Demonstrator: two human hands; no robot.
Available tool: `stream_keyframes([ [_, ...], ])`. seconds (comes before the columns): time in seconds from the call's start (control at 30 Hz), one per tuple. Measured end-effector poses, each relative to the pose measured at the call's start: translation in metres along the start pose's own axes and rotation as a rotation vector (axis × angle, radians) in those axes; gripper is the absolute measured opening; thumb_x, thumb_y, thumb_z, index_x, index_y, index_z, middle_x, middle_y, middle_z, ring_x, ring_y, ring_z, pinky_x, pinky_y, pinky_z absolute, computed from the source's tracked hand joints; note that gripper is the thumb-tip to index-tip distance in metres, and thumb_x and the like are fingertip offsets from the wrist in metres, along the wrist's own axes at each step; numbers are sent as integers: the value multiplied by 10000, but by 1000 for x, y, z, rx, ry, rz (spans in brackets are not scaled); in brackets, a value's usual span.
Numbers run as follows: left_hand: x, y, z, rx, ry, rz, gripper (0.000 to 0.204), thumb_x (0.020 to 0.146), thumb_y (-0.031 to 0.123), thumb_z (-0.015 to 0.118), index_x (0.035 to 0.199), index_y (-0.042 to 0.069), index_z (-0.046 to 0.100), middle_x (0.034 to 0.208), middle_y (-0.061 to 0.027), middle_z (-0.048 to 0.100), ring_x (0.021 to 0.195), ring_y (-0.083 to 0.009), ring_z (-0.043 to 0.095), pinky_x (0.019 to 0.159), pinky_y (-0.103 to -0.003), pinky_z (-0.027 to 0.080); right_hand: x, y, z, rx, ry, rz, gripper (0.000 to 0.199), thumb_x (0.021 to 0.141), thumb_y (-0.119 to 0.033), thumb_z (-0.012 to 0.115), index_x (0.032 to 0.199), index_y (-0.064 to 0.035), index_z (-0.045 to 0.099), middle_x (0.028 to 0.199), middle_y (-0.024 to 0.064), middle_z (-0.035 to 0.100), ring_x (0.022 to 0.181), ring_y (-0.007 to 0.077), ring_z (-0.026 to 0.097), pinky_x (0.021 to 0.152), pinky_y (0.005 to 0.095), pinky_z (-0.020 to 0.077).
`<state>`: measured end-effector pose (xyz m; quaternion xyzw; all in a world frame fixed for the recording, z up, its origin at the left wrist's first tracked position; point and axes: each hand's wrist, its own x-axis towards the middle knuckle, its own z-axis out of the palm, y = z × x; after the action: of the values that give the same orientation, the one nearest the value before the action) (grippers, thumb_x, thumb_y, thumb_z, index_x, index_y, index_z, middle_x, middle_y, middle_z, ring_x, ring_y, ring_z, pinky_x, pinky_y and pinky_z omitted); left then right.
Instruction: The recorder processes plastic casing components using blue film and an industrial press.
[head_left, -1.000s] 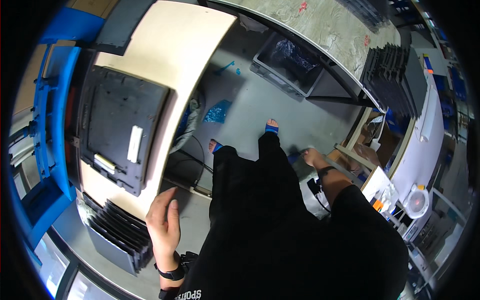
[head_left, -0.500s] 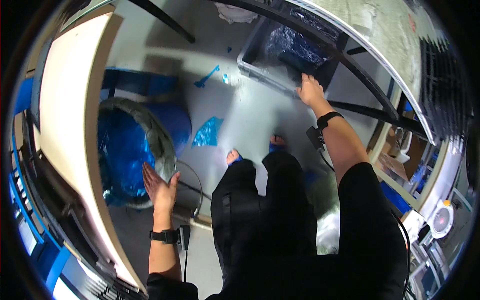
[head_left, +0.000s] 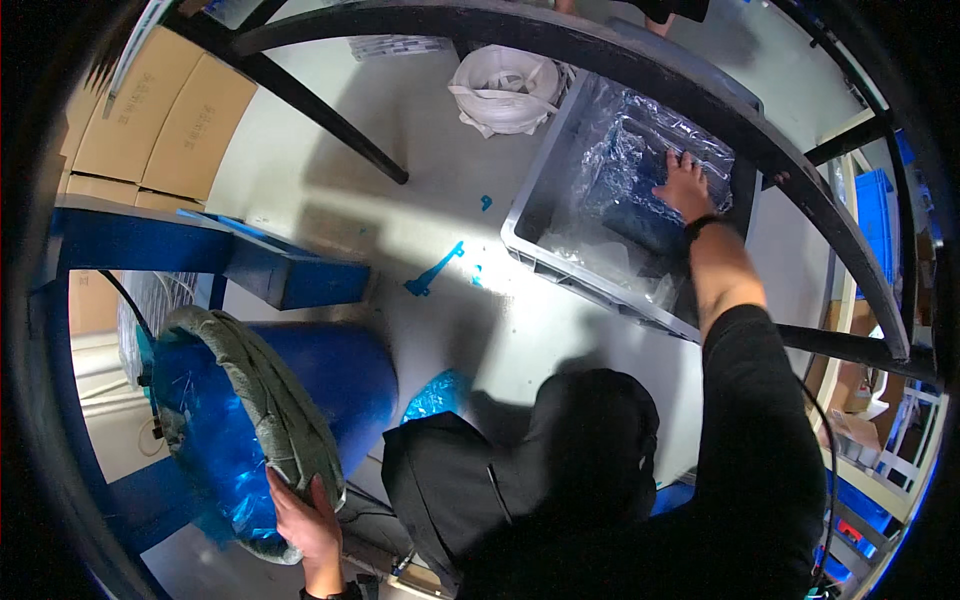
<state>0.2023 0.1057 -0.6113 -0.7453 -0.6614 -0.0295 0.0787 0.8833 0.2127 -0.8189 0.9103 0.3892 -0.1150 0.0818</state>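
My right hand (head_left: pixel 687 188) reaches into a grey plastic crate (head_left: pixel 592 283) under the black frame. Its fingers are spread over crumpled clear plastic film (head_left: pixel 640 150), with something dark beneath that I cannot make out. At the lower left my left hand (head_left: pixel 308 525) is against the rolled grey-green rim cover (head_left: pixel 270 400) of a blue barrel (head_left: pixel 340 375), thumb apart from the fingers. Shiny blue film (head_left: pixel 215 430) fills the barrel's mouth.
A black metal frame (head_left: pixel 560 25) arches over the crate. A white sack (head_left: pixel 507 90) stands beside it. Blue scraps (head_left: pixel 437 272) and a blue film piece (head_left: pixel 435 395) lie on the floor. Cardboard boxes (head_left: pixel 165 120) are stacked at the far left, near a blue metal frame (head_left: pixel 140 240).
My right hand has gone from the crate's near edge onto the film inside. I have bent lower and forward. My left hand now meets the barrel's rim.
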Motion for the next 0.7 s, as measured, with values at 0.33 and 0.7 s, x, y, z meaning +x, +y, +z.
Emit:
stream_keyframes([
  [0.33, 3, 4, -4, 4, 42, -39, 616, 894, 275, 608, 1359, -42, 359, 1259, -291, 519, 1068, -468, 552, 848, -469, 481, 5, -1, -34, 45, -113, -15, 842, 690, -396, 768, 1384, -116, 381, 1368, 166, 424, 1306, 343, 379, 1026, 464, 380],
  [0.7, 1, 3, 0, 37, 52, -38, 622, 898, 306, 604, 1358, -36, 362, 1258, -281, 522, 1054, -450, 565, 835, -468, 490, -80, -8, 9, -102, 433, -379, 658, 676, -325, 761, 1239, -109, 498, 1259, 151, 516, 1191, 343, 478, 914, 476, 425],
])
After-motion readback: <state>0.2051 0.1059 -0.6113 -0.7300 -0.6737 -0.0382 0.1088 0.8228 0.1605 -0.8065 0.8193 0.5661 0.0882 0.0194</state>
